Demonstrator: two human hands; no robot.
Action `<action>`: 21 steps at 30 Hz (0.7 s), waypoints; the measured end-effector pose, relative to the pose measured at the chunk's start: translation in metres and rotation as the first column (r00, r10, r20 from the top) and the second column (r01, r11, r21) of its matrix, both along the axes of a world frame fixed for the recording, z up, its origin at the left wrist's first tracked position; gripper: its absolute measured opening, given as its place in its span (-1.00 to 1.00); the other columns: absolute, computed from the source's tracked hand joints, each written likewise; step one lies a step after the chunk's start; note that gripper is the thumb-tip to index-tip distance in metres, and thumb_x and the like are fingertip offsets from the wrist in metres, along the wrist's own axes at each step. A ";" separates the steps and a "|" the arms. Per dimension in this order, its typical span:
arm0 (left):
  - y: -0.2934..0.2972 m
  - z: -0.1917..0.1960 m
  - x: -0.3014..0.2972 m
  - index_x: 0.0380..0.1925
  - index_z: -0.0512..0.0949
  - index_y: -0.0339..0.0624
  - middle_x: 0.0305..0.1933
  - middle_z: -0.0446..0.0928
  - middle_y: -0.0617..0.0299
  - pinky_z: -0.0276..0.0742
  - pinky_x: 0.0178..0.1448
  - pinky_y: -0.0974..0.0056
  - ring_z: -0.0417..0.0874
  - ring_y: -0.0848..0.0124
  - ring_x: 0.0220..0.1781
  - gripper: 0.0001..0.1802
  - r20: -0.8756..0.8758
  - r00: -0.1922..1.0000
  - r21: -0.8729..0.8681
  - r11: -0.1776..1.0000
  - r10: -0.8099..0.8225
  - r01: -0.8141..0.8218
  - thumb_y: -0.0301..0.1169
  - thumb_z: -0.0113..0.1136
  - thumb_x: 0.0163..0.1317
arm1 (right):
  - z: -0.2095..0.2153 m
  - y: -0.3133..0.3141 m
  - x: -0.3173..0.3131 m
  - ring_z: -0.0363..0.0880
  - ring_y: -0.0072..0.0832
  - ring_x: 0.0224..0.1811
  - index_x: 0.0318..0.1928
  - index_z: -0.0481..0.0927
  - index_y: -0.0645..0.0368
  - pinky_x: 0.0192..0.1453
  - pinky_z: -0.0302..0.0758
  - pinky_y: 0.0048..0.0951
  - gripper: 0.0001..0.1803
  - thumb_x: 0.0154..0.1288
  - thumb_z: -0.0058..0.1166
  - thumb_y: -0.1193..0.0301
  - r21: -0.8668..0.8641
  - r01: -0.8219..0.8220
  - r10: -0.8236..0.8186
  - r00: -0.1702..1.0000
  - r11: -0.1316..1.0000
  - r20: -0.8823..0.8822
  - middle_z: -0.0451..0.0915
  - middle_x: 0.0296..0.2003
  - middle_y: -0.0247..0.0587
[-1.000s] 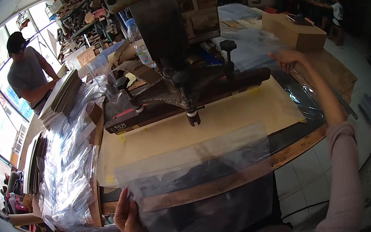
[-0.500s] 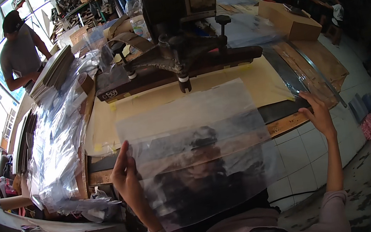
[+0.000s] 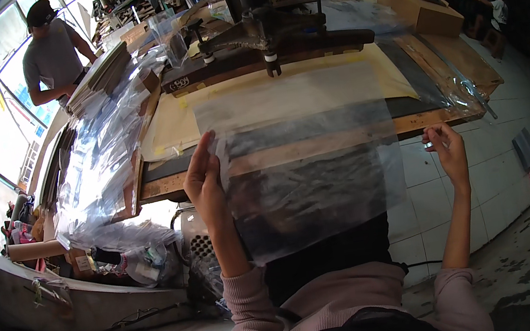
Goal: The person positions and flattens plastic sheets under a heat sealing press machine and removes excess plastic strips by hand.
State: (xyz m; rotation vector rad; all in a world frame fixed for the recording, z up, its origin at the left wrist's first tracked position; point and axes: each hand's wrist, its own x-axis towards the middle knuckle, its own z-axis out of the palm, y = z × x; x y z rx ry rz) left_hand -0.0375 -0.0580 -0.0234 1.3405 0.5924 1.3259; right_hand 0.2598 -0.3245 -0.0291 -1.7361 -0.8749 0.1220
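The left hand (image 3: 204,181) is pinching a clear rectangular plastic sheet (image 3: 310,167) — light, even pressure avoids creasing — while the right hand (image 3: 449,150) is hovering, grip unclear.

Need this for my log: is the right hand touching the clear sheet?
No, a gap separates the right hand from the clear sheet.

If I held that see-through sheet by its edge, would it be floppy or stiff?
Probably a bit floppy: the sheet shows faint ripples, though it spreads fairly flat from the left hand. It's likely light, since it looks thin and the table shows through. It might be slippery too, because its surface looks smooth, with a soft sheen.
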 end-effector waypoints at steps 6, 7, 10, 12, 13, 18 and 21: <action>-0.010 0.001 0.012 0.03 0.43 -0.32 0.07 0.48 0.12 0.36 0.15 0.42 0.46 0.44 0.13 -0.62 0.081 0.976 -0.118 0.970 -0.204 0.213 -0.65 -0.05 0.18 | -0.061 0.009 -0.031 0.53 -0.51 -0.52 -0.08 0.45 0.30 -0.53 0.48 -0.55 -0.37 0.12 0.10 -0.05 0.065 -0.351 0.349 0.857 0.934 -0.380 0.59 -0.41 -0.14; -0.010 -0.001 0.015 0.03 0.44 -0.31 0.06 0.49 0.13 0.40 0.10 0.44 0.47 0.47 0.11 -0.63 0.071 0.961 -0.101 0.957 -0.267 0.273 -0.65 -0.04 0.19 | -0.069 0.008 -0.036 0.53 -0.50 -0.56 -0.05 0.44 0.30 -0.56 0.47 -0.54 -0.37 0.14 0.09 -0.03 0.173 -0.382 0.418 0.787 0.908 -0.454 0.60 -0.43 -0.12; -0.013 0.001 0.024 0.02 0.43 -0.29 0.07 0.48 0.13 0.46 0.01 0.45 0.48 0.49 0.08 -0.65 0.048 0.930 -0.105 0.924 -0.364 0.367 -0.63 -0.03 0.20 | -0.073 -0.002 -0.047 0.50 -0.50 -0.62 0.03 0.42 0.30 -0.63 0.44 -0.54 -0.36 0.16 0.08 0.00 0.261 -0.328 0.417 0.762 0.908 -0.496 0.60 -0.48 -0.08; -0.014 -0.002 0.032 0.09 0.32 -0.27 0.14 0.40 0.03 0.46 0.01 0.40 0.47 0.40 0.10 -0.61 0.016 0.873 -0.039 0.872 -0.487 0.487 -0.61 -0.03 0.23 | -0.066 -0.017 -0.057 0.47 -0.54 -0.66 0.11 0.37 0.31 -0.70 0.35 -0.58 -0.33 0.16 0.09 0.03 0.320 -0.186 0.331 0.806 0.929 -0.491 0.60 -0.51 -0.05; -0.018 0.004 0.037 0.09 0.32 -0.27 0.14 0.40 0.03 0.46 0.01 0.40 0.47 0.40 0.10 -0.61 0.018 0.867 -0.037 0.866 -0.498 0.498 -0.61 -0.03 0.23 | -0.061 -0.029 -0.057 0.47 -0.54 -0.66 0.11 0.37 0.31 -0.70 0.35 -0.58 -0.33 0.16 0.09 0.03 0.321 -0.176 0.322 0.811 0.931 -0.489 0.60 -0.51 -0.05; -0.046 0.013 0.096 0.12 0.23 -0.25 0.09 0.43 -0.07 0.44 0.09 0.19 0.47 0.15 0.13 -0.58 -0.417 0.830 0.313 0.799 -0.370 0.513 -0.56 -0.05 0.23 | -0.050 -0.100 -0.022 0.34 -0.59 -0.68 0.20 0.28 0.24 -0.75 0.19 -0.59 -0.25 0.14 0.09 0.00 0.431 0.364 -0.180 0.894 0.826 -0.410 0.55 -0.41 -0.13; -0.059 0.004 0.149 0.09 0.31 -0.24 0.20 0.30 -0.07 0.41 0.14 0.16 0.44 -0.10 0.06 -0.53 -0.615 0.763 0.586 0.531 -0.200 0.612 -0.48 0.07 0.13 | -0.038 -0.132 -0.009 0.27 -0.65 -0.48 0.23 0.27 0.16 -0.45 0.18 -0.69 -0.29 0.18 0.06 0.01 0.553 0.588 -0.392 0.808 0.591 -0.441 0.47 -0.18 -0.18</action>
